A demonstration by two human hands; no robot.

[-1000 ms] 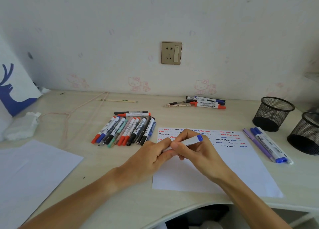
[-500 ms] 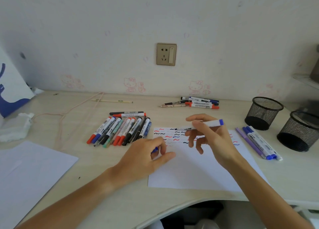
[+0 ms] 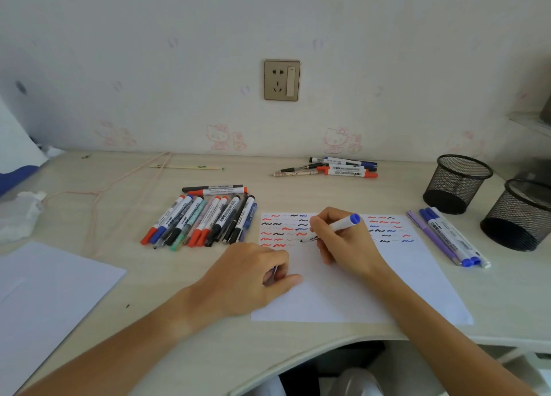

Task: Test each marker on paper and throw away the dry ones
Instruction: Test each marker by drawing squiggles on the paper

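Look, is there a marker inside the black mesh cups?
No, both black mesh cups look empty, and the markers lie outside on the desk, some right beside the cups.

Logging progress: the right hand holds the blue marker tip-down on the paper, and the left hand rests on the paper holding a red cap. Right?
Not quite. In the head view, the cap in the left hand looks blue, not red. The rest stands: the right hand holds the marker tip-down on the paper.
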